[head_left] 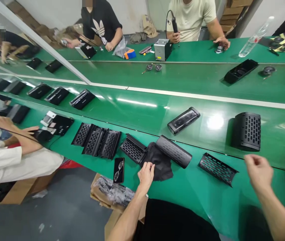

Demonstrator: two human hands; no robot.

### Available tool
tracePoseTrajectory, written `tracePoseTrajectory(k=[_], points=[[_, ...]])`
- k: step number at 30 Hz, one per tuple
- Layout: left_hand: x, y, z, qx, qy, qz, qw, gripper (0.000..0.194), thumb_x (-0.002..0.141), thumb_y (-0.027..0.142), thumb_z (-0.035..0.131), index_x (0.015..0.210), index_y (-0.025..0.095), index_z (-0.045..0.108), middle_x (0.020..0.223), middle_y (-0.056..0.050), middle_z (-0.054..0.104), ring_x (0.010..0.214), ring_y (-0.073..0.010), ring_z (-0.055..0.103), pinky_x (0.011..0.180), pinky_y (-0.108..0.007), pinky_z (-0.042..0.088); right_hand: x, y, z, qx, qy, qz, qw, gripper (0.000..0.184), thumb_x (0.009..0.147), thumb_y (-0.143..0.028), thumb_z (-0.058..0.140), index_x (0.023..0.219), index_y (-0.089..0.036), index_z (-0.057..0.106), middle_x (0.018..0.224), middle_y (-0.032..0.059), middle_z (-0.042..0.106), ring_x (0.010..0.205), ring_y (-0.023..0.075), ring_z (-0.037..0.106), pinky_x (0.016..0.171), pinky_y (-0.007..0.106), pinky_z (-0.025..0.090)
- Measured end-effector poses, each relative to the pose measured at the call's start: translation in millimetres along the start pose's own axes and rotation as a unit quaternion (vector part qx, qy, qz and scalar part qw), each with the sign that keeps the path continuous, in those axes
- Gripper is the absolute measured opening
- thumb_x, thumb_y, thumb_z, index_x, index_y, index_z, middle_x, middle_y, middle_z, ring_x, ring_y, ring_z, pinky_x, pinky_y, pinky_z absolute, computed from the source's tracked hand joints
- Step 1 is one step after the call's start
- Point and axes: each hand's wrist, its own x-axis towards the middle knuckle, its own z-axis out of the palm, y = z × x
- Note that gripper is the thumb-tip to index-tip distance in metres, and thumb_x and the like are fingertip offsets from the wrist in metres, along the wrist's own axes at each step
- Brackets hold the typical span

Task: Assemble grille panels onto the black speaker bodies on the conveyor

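My left hand [146,174] is closed at the near left edge of a black cloth [160,165], its fingertips pinching the fabric. A rounded black speaker housing [174,151] with slotted holes lies across the cloth's far edge. To the right, my right hand [260,172] is raised with curled fingers; anything inside them is hidden. Just beyond it, a black perforated speaker shell [249,131] stands on the green surface, apart from the hand as far as I can see. Between my hands lies a curved perforated grille [218,168].
Several black grilles [97,141] lie to the left, near a phone with glasses [118,170] on it. A glossy black speaker [184,120] rests farther back. Co-workers sit to the left and opposite. A bottle [255,38] leans at back right; a carton [112,190] stands below.
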Motion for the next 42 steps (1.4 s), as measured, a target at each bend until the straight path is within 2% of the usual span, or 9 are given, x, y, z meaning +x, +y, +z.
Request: tracePoseTrajectory(k=[5, 12, 19, 24, 29, 33, 36, 39, 42], points=[[-7.9, 11.9, -18.3, -0.099, -0.063, 0.055, 0.992, 0.018, 0.093, 0.042, 0.067, 0.087, 0.025, 0.070, 0.099, -0.005, 0.060, 0.097, -0.0233, 0.056, 0.085, -0.031, 0.038, -119.7, -3.9, 42.6, -0.030, -0.188, -0.142, 0.971, 0.037, 0.084, -0.053, 0.068, 0.104, -0.023, 0.078, 0.104, 0.0102, 0.079, 0.092, 0.0298, 0.071, 0.081, 0.038, 0.053], [-38.4, 40.6, -21.2, -0.324, -0.225, 0.029, 0.918, 0.042, 0.083, 0.054, 0.069, 0.072, 0.022, 0.044, 0.087, -0.003, 0.059, 0.078, -0.0182, 0.055, 0.073, -0.029, 0.046, -176.7, -4.9, 59.9, -0.120, -0.214, -0.189, 0.951, 0.021, 0.096, -0.023, 0.055, 0.104, -0.026, 0.074, 0.109, 0.0090, 0.075, 0.102, 0.0273, 0.067, 0.082, 0.037, 0.048], [-67.6, 55.5, 5.5, -0.462, -0.329, -0.065, 0.821, 0.048, 0.071, 0.047, 0.081, 0.076, 0.023, 0.040, 0.067, 0.006, 0.047, 0.056, -0.0097, 0.046, 0.057, -0.022, 0.040, -156.4, -15.6, 53.4, -0.168, -0.158, -0.157, 0.960, 0.045, 0.098, -0.024, 0.055, 0.142, -0.021, 0.060, 0.129, 0.0190, 0.061, 0.112, 0.0360, 0.052, 0.089, 0.047, 0.041], [-74.7, 68.0, 6.7, -0.471, -0.389, -0.084, 0.788, 0.049, 0.067, 0.038, 0.090, 0.105, 0.021, 0.063, 0.078, 0.004, 0.060, 0.059, -0.0095, 0.054, 0.059, -0.022, 0.043, -123.1, -20.2, 49.6, -0.139, -0.183, -0.132, 0.964, 0.025, 0.096, -0.023, 0.056, 0.112, -0.023, 0.076, 0.117, 0.0173, 0.062, 0.113, 0.0367, 0.049, 0.093, 0.048, 0.036], [-85.1, 77.9, 14.1, -0.404, -0.464, -0.053, 0.787, 0.051, 0.069, 0.040, 0.089, 0.113, 0.019, 0.071, 0.091, -0.001, 0.068, 0.073, -0.0118, 0.058, 0.070, -0.023, 0.046, -181.2, -39.7, 52.6, -0.021, -0.272, -0.137, 0.952, 0.019, 0.090, -0.024, 0.061, 0.099, -0.025, 0.078, 0.111, 0.0140, 0.069, 0.115, 0.0363, 0.054, 0.100, 0.053, 0.036], [-89.4, 84.7, 32.9, -0.344, -0.510, -0.030, 0.788, 0.036, 0.070, 0.039, 0.085, 0.095, 0.016, 0.074, 0.076, 0.000, 0.063, 0.064, -0.0108, 0.051, 0.064, -0.023, 0.039, -230.2, -56.5, 46.1, 0.112, -0.333, -0.115, 0.929, 0.044, 0.093, -0.031, 0.053, 0.135, -0.029, 0.068, 0.127, 0.0122, 0.072, 0.118, 0.0326, 0.064, 0.099, 0.050, 0.048], [-88.3, 92.6, 44.9, -0.293, -0.523, 0.014, 0.800, 0.032, 0.074, 0.040, 0.082, 0.092, 0.014, 0.077, 0.074, -0.001, 0.064, 0.064, -0.0117, 0.050, 0.064, -0.024, 0.037, -242.8, -61.9, 27.7, 0.332, -0.434, -0.010, 0.837, 0.053, 0.105, -0.050, 0.037, 0.153, -0.031, 0.053, 0.126, 0.0114, 0.074, 0.113, 0.0293, 0.071, 0.090, 0.045, 0.055], [-85.2, 98.3, 50.7, -0.226, -0.520, 0.078, 0.820, 0.027, 0.079, 0.039, 0.080, 0.092, 0.016, 0.080, 0.075, -0.001, 0.067, 0.067, -0.0138, 0.052, 0.067, -0.026, 0.038, -245.4, -58.6, 9.1, 0.460, -0.485, 0.110, 0.735, 0.061, 0.090, -0.070, 0.066, 0.132, -0.026, 0.069, 0.111, 0.0095, 0.077, 0.100, 0.0281, 0.072, 0.085, 0.040, 0.055], [-80.2, 97.4, 55.1, -0.162, -0.491, 0.138, 0.845, 0.022, 0.081, 0.038, 0.078, 0.091, 0.019, 0.082, 0.076, 0.000, 0.069, 0.067, -0.0154, 0.053, 0.068, -0.027, 0.039, -243.9, -47.0, 2.6, 0.405, -0.453, 0.138, 0.782, 0.050, 0.072, -0.065, 0.086, 0.091, -0.020, 0.075, 0.081, 0.0028, 0.073, 0.072, 0.0198, 0.065, 0.071, 0.032, 0.051]])
